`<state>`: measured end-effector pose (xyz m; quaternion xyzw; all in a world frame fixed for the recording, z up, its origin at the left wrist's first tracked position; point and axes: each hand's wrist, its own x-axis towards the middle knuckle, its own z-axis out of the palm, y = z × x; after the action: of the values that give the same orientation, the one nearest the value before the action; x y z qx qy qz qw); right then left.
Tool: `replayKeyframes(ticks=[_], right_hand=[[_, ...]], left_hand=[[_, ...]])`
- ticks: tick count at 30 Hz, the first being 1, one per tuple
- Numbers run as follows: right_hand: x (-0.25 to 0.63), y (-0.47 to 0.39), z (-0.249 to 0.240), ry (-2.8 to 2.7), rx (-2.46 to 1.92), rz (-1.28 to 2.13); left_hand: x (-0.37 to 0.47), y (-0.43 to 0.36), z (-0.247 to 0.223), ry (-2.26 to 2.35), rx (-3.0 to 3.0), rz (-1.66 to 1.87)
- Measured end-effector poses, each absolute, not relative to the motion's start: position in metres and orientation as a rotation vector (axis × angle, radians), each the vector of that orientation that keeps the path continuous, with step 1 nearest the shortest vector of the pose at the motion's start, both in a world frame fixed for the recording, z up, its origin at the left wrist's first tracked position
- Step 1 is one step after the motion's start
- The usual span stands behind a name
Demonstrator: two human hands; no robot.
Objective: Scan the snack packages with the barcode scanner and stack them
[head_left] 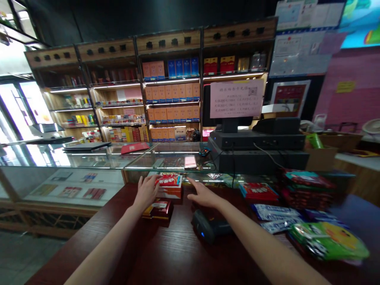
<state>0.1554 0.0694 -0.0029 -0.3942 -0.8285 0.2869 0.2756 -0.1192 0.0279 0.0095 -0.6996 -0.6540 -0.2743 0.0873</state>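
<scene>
A small open box [169,192] of red snack packets [168,180] stands on the dark wooden counter. My left hand [146,192] is at the box's left side, its fingers apart and the fingertips touching the edge of the packets. To the right of the box, my right hand [203,194] hovers with its fingers stretched out and nothing in it. Dark red and gold packets [160,209] lie just in front of the box, partly behind my left hand. A black barcode scanner [208,227] lies below my right hand, its blue light on.
Red packets [258,191], blue-and-white packets [277,213], a green package [329,239] and a stack of dark red bags [307,188] lie on the right. Behind the counter [175,253] are a glass display case [77,184] and a monitor with a paper sign [236,99].
</scene>
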Motion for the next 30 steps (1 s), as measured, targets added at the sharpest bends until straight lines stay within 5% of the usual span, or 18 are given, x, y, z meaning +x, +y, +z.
replayKeyframes(ticks=[30], right_hand=[[0.356, 0.04, -0.036, -1.769, -1.63, 0.445]], left_hand=[[0.093, 0.062, 0.026, -1.355, -2.782, -0.551]])
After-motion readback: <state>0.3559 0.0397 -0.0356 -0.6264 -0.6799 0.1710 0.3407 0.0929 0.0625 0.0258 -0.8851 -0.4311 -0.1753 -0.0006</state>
